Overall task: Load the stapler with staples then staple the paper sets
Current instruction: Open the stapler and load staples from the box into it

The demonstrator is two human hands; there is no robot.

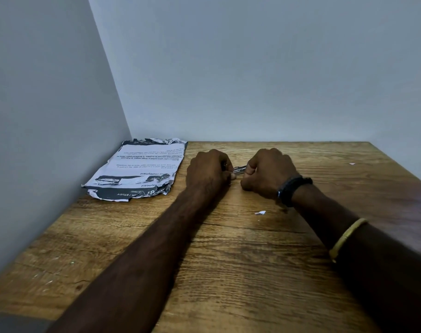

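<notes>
A small metal stapler [239,169] shows only as a shiny strip between my two fists, just above the wooden table [228,260]. My left hand [208,170] is closed around its left end and my right hand [268,173] around its right end. Most of the stapler is hidden by my fingers, and no staples can be made out. A crumpled stack of printed paper sheets [142,168] lies flat at the back left, beside the wall corner, a short way left of my left hand.
Walls close in the table on the left and at the back. A small white paper scrap [260,212] lies near my right wrist, another scrap [352,163] at the far right. My right forearm wears a black band and a gold bangle.
</notes>
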